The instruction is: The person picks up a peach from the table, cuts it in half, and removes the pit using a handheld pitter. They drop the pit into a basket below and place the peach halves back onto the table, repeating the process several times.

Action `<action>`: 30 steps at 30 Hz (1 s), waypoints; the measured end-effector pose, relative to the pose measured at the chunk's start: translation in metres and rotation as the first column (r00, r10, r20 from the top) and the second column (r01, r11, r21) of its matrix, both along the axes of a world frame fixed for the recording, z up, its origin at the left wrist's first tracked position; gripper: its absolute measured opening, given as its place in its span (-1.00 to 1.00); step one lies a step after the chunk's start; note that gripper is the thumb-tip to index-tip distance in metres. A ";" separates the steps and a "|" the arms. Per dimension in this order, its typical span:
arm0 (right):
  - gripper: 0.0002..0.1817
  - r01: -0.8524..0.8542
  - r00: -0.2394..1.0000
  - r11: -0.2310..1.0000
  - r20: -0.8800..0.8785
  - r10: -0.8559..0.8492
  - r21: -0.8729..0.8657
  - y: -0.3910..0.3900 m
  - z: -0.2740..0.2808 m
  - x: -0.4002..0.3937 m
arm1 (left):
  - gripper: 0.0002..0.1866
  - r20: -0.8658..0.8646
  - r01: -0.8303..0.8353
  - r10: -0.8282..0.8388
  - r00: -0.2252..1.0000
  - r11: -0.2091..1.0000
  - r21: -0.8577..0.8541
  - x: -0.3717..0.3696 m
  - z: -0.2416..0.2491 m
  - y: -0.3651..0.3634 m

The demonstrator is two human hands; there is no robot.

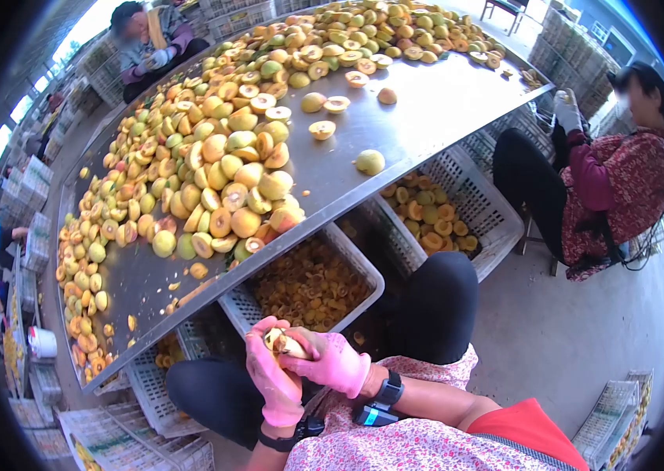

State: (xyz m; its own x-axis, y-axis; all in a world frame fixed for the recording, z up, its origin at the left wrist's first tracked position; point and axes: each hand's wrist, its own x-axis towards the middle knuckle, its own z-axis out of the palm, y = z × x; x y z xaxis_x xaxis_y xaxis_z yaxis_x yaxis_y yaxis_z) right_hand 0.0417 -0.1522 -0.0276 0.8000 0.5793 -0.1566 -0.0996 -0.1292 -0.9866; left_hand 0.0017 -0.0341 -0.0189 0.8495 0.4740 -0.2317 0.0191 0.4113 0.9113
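My left hand, in a pink glove, is closed around a yellow peach half above my lap. My right hand, also pink-gloved, comes in from the right with its fingers closed against the same fruit. Pale, torn-looking flesh shows between the two hands. The gloved fingers cover much of the fruit, and whether a small tool is in the right hand cannot be seen. Just beyond my hands, under the table edge, sits a white crate holding brownish-orange fruit scraps.
A metal table carries a large heap of halved peaches. Another crate with peach halves stands by my knee. One person sits at right, another across the table. Stacked crates stand at lower left.
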 end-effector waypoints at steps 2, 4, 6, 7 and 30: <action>-0.42 0.005 1.000 1.000 -0.003 -0.005 -0.020 0.000 -0.001 0.001 | -0.43 0.004 -0.046 0.046 0.999 0.992 0.114 0.002 0.005 -0.005; -0.51 0.073 0.997 0.997 0.007 -0.073 0.017 0.003 -0.008 -0.003 | -0.44 0.005 -0.050 0.050 0.999 0.996 0.076 0.004 0.006 -0.009; -0.55 0.115 0.990 0.992 -0.070 -0.119 -0.058 -0.004 0.003 0.004 | -0.46 0.045 -0.037 0.035 0.998 0.998 0.043 0.008 0.001 -0.012; -0.53 0.106 0.993 0.992 -0.044 -0.109 -0.075 -0.005 0.002 0.007 | -0.46 0.036 -0.116 0.114 0.993 0.992 0.053 0.011 0.013 -0.022; -0.87 0.391 0.863 0.920 -0.352 -0.363 0.010 -0.020 -0.037 0.036 | -0.38 -0.467 0.466 0.085 0.880 0.039 0.884 0.161 0.012 0.300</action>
State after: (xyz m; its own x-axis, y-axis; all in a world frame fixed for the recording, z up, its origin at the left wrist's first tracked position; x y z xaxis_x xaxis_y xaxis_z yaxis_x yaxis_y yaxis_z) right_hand 0.0782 -0.1717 -0.0649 0.8667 0.2657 -0.4222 -0.4523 0.0614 -0.8898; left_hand 0.1632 0.2656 -0.0067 0.9467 0.3212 0.0230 0.2933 -0.8896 0.3502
